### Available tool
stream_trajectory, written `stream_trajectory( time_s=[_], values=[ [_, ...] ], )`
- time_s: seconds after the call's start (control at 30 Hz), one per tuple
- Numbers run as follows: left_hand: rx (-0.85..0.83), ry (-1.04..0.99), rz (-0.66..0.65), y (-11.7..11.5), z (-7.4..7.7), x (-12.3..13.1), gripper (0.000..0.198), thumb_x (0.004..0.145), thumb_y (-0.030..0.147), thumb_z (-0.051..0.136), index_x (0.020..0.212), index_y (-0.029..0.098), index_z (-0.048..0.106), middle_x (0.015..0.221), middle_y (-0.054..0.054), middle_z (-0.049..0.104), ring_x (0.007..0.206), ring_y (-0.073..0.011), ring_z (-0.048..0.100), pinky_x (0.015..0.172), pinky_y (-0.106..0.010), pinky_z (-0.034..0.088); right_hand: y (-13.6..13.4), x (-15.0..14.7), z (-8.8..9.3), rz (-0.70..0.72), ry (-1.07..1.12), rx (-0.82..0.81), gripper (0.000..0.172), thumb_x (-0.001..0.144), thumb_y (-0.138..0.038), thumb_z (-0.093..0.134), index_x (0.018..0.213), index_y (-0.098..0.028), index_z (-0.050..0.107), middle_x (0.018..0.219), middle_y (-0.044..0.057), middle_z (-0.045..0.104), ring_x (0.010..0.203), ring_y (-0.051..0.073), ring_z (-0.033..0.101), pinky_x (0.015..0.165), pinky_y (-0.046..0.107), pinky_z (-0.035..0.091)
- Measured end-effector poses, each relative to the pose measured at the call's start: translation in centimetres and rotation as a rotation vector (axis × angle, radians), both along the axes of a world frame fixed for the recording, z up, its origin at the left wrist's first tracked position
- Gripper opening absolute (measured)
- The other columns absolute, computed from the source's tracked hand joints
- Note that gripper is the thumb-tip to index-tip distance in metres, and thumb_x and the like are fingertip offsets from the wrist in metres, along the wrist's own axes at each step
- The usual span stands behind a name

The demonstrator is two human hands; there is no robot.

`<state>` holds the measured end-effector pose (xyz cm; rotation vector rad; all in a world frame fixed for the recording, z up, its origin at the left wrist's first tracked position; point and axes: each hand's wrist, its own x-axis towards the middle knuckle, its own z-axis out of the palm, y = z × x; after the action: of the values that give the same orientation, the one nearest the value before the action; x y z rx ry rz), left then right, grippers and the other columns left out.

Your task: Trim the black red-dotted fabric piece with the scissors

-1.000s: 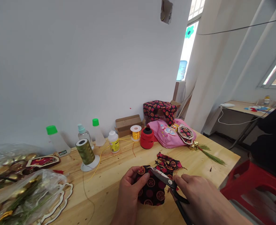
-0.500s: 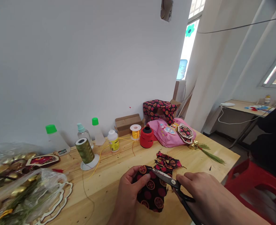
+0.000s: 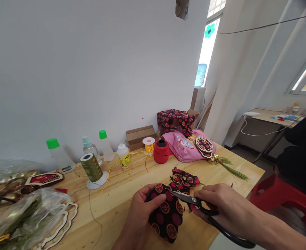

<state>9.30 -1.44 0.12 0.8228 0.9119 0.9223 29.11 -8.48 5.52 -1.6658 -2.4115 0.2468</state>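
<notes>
Head view: pale wall [image 3: 90,69] backs wooden table [image 3: 116,205] below hands [image 3: 144,206] [image 3: 222,203].

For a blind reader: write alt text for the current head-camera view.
The left hand holds dark patterned cloth while the right hand holds black-handled scissors with their blades at its upper edge, over a wooden table. Behind stand a red thread spool, a white bottle and two green-capped bottles; pink fabric lies farther right.

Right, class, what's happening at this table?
A person's left hand pinches a piece of dark, patterned fabric above the wooden table. The right hand holds black-handled scissors, their blades at the fabric's upper edge. Frayed scraps of similar cloth lie just beyond, and a red thread cone stands farther back.
</notes>
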Motion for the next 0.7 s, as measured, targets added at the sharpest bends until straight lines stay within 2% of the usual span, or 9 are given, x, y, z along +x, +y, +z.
stream_trajectory(
  time_s=[0.1, 0.23, 0.3, 0.37, 0.4, 0.43, 0.53, 0.7],
  values=[
    [-0.002, 0.000, -0.002, 0.1, -0.3, -0.1, 0.028, 0.051, 0.021, 0.078, 0.076, 0.014, 0.066, 0.069, -0.007, 0.074, 0.058, -0.0185, 0.065, 0.059, -0.030, 0.051, 0.4, 0.5, -0.1, 0.001, 0.084, -0.076, 0.014, 0.080, -0.031, 0.058, 0.077, -0.018, 0.059, 0.062, -0.002, 0.057, 0.050, 0.011, 0.046, 0.046, 0.021, 0.030],
    [-0.010, -0.005, -0.013, 0.1, -0.5, -0.1, 0.028, 0.055, 0.020, 0.076, 0.079, 0.014, 0.063, 0.071, -0.006, 0.073, 0.061, -0.0186, 0.066, 0.062, -0.032, 0.051, 0.3, 1.4, -0.7, 0.019, 0.204, -0.147, 0.015, 0.079, -0.035, 0.058, 0.082, -0.020, 0.059, 0.068, -0.003, 0.058, 0.054, 0.012, 0.049, 0.049, 0.020, 0.035],
    [-0.013, -0.002, -0.013, 0.0, -0.4, -0.2, 0.027, 0.056, 0.020, 0.076, 0.080, 0.014, 0.063, 0.072, -0.006, 0.073, 0.062, -0.0186, 0.065, 0.062, -0.032, 0.051, 0.0, 1.7, -1.0, 0.023, 0.237, -0.118, 0.021, 0.078, -0.036, 0.060, 0.091, -0.020, 0.060, 0.081, 0.002, 0.062, 0.068, 0.016, 0.056, 0.058, 0.022, 0.041],
    [-0.008, 0.003, -0.010, 0.0, -0.3, -0.2, 0.028, 0.056, 0.019, 0.076, 0.080, 0.014, 0.063, 0.071, -0.006, 0.073, 0.061, -0.0178, 0.065, 0.060, -0.030, 0.050, -0.3, 1.9, -1.1, 0.012, 0.237, -0.058, 0.034, 0.076, -0.038, 0.062, 0.103, -0.018, 0.058, 0.098, 0.009, 0.062, 0.087, 0.021, 0.057, 0.072, 0.029, 0.044],
    [-0.007, 0.007, -0.010, 0.0, -0.2, -0.2, 0.028, 0.056, 0.019, 0.076, 0.080, 0.014, 0.063, 0.071, -0.006, 0.072, 0.060, -0.0174, 0.065, 0.059, -0.030, 0.050, -0.3, 1.8, -1.1, 0.002, 0.219, -0.042, 0.038, 0.075, -0.037, 0.063, 0.107, -0.017, 0.057, 0.101, 0.011, 0.061, 0.090, 0.023, 0.057, 0.074, 0.031, 0.044],
    [-0.008, 0.015, -0.011, 0.0, -0.1, -0.2, 0.028, 0.055, 0.020, 0.076, 0.079, 0.014, 0.063, 0.071, -0.006, 0.072, 0.059, -0.0172, 0.064, 0.059, -0.029, 0.050, -0.3, 1.7, -1.1, -0.008, 0.192, -0.042, 0.038, 0.076, -0.036, 0.063, 0.108, -0.016, 0.057, 0.099, 0.011, 0.062, 0.087, 0.023, 0.058, 0.073, 0.031, 0.045],
    [-0.012, 0.030, -0.013, 0.0, 0.0, -0.1, 0.028, 0.055, 0.021, 0.077, 0.079, 0.014, 0.063, 0.072, -0.006, 0.072, 0.060, -0.0173, 0.064, 0.058, -0.029, 0.050, -0.2, 1.0, -1.1, -0.029, 0.111, -0.067, 0.023, 0.077, -0.030, 0.061, 0.097, -0.018, 0.061, 0.083, 0.006, 0.064, 0.070, 0.019, 0.059, 0.061, 0.027, 0.043],
    [0.018, 0.019, 0.003, 0.0, -0.3, 0.1, 0.028, 0.053, 0.021, 0.078, 0.075, 0.015, 0.063, 0.069, -0.003, 0.072, 0.059, -0.0156, 0.063, 0.058, -0.027, 0.050, 0.1, 0.1, -1.4, -0.059, 0.017, -0.032, 0.011, 0.080, -0.026, 0.058, 0.085, -0.017, 0.062, 0.077, 0.004, 0.064, 0.067, 0.019, 0.059, 0.057, 0.026, 0.040]
  ],
)
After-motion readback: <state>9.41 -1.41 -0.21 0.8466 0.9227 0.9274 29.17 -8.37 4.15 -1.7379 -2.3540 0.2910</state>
